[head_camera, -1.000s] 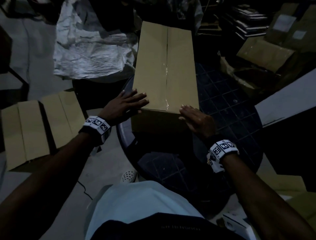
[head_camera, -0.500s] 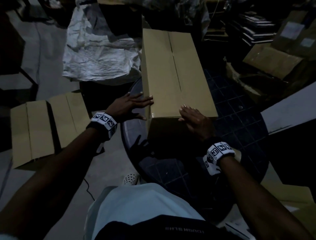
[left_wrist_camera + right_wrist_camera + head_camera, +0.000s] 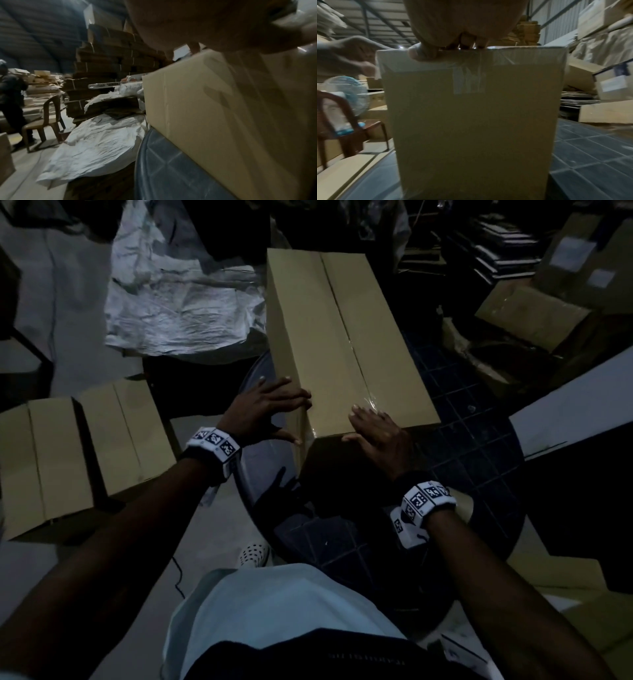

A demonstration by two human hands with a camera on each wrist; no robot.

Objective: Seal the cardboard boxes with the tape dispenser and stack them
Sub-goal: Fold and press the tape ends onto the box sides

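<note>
In a dim storeroom a taped box overhangs the round desk; left hand and right hand lie spread flat on its near corners, and it looks light, stiff, best gripped by opposite edges.

You won't find a readable word here. The bands on your two wrists carry black-and-white square code markers, patterns only, with no letters or numbers. The dark cloth at your waist bears a line of small print, too dim and blurred to make out. The pale labels on the boxes at the far right, and the one on the box seen from your right wrist, are illegible.
</note>
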